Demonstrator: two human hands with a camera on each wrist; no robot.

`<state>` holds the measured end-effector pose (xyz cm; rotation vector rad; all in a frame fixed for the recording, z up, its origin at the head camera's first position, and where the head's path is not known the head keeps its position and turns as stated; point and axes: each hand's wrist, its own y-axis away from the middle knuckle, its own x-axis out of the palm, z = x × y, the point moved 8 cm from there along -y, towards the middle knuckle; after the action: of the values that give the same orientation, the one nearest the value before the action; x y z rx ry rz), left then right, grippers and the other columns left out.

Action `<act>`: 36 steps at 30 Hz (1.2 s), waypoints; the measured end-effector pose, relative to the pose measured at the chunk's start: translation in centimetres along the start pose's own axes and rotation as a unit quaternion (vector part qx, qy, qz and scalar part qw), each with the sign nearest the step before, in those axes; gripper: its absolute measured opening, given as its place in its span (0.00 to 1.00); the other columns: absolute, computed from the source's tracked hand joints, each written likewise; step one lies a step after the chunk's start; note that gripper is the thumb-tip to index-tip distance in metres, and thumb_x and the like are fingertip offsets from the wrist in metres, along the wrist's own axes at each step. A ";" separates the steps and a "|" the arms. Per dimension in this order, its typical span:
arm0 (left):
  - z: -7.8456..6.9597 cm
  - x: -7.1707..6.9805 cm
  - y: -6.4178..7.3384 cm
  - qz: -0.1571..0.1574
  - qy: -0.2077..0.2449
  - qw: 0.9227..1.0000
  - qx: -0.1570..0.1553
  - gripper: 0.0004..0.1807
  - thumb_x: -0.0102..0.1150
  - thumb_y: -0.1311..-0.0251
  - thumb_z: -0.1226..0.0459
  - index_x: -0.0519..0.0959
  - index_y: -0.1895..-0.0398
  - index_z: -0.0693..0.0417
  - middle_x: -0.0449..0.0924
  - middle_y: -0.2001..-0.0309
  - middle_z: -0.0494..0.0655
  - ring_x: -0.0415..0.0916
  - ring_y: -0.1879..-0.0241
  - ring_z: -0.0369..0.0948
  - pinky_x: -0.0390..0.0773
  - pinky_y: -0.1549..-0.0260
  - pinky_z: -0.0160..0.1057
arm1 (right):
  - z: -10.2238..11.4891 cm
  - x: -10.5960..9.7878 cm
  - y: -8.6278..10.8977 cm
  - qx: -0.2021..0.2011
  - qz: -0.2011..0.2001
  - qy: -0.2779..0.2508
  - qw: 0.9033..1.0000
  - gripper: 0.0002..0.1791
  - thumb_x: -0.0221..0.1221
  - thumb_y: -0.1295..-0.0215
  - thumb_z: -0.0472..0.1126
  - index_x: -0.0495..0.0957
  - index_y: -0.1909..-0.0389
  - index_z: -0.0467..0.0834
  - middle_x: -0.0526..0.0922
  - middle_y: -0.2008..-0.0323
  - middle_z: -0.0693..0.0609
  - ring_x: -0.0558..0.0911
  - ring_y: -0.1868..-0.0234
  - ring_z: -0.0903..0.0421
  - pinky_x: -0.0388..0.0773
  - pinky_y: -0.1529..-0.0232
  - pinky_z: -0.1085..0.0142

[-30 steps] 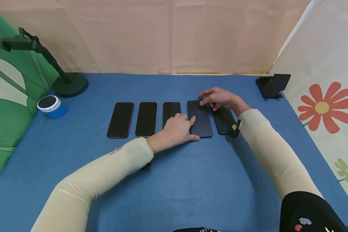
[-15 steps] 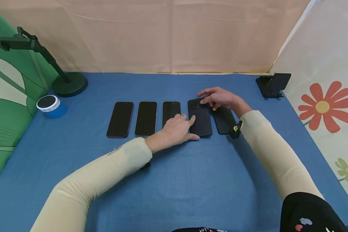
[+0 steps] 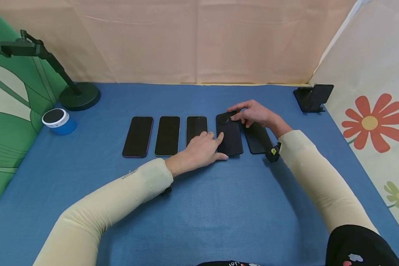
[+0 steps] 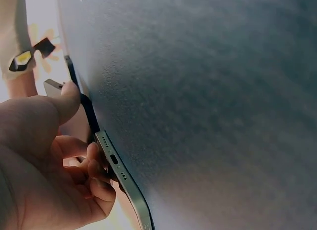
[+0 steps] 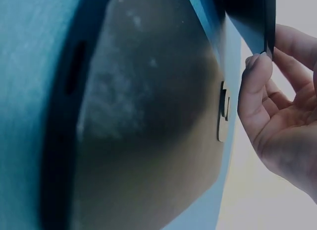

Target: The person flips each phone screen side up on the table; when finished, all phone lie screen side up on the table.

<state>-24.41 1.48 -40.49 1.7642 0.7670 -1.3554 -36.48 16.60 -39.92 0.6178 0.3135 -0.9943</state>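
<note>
Several phones lie in a row in the head view. The fourth from the left, a dark phone (image 3: 231,138) with a round camera area, lies back up and raised a little, with shadow under its near end. My right hand (image 3: 256,113) pinches its far end between thumb and fingers; the right wrist view shows this grip on the lifted phone (image 5: 253,19). My left hand (image 3: 201,150) holds the near left corner, index finger along the side and thumb at the bottom edge. Its other fingers curl over the third phone (image 3: 195,126), hiding its near part.
Left of the hands lie two screen-up phones, a black phone (image 3: 137,137) and another phone (image 3: 167,136). A fifth phone (image 3: 256,137) lies under the right wrist. A black stand (image 3: 79,96) and blue-white round container (image 3: 60,122) are at left; a folding phone stand (image 3: 313,98) is back right.
The fourth phone has risen slightly off the table at its near end, shifting a little away. My right wrist has moved slightly right; the left hand is almost still.
</note>
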 end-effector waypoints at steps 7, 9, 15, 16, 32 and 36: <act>0.1 0.0 0.0 -0.006 0.011 1.000 0.005 0.44 0.48 0.32 0.35 0.54 0.20 0.46 0.74 0.37 0.51 0.71 0.44 0.47 0.77 0.52 0.44 | 0.4 -0.4 0.5 0.012 -0.006 0.037 0.999 0.25 0.63 0.31 0.46 0.76 0.33 0.52 0.72 0.71 0.46 0.70 0.73 0.53 0.76 0.71 0.60; 0.1 0.0 0.0 -0.008 0.013 1.000 0.007 0.44 0.48 0.32 0.36 0.54 0.20 0.46 0.74 0.38 0.51 0.72 0.44 0.47 0.78 0.52 0.44 | 0.6 -0.5 0.6 0.015 -0.004 0.048 0.999 0.26 0.63 0.31 0.47 0.75 0.33 0.52 0.71 0.70 0.46 0.70 0.73 0.53 0.76 0.71 0.59; 0.2 0.0 0.1 -0.009 0.024 1.000 0.013 0.44 0.49 0.32 0.36 0.54 0.20 0.47 0.76 0.38 0.51 0.73 0.44 0.47 0.78 0.51 0.44 | 1.2 -0.4 0.9 0.020 0.009 0.061 0.998 0.28 0.63 0.31 0.47 0.74 0.31 0.50 0.69 0.74 0.48 0.68 0.77 0.55 0.74 0.73 0.59; 0.1 0.0 0.1 -0.008 0.029 0.999 0.012 0.45 0.49 0.33 0.36 0.54 0.20 0.47 0.76 0.38 0.51 0.73 0.44 0.47 0.78 0.51 0.44 | 1.3 -0.4 0.9 0.021 0.011 0.060 0.998 0.28 0.63 0.31 0.47 0.73 0.31 0.49 0.69 0.74 0.48 0.68 0.77 0.55 0.73 0.73 0.59; -3.1 -2.0 -0.1 -0.067 0.167 0.983 0.042 0.44 0.50 0.32 0.36 0.51 0.19 0.40 0.74 0.71 0.40 0.72 0.75 0.37 0.72 0.78 0.36 | 2.0 -0.7 0.7 0.016 0.005 0.086 0.996 0.26 0.62 0.31 0.44 0.76 0.33 0.47 0.72 0.75 0.48 0.67 0.80 0.55 0.74 0.73 0.60; -3.3 -2.1 -0.4 -0.067 0.159 0.985 0.030 0.44 0.52 0.32 0.37 0.52 0.19 0.43 0.74 0.72 0.41 0.72 0.76 0.38 0.70 0.81 0.37 | 2.3 -0.5 0.7 0.013 0.008 0.091 0.996 0.26 0.62 0.32 0.44 0.76 0.33 0.47 0.65 0.84 0.53 0.65 0.81 0.56 0.73 0.74 0.61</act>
<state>-23.59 4.46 -38.10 2.0370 1.0428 -1.2065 -36.26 15.81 -37.59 0.7358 0.4561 -0.9294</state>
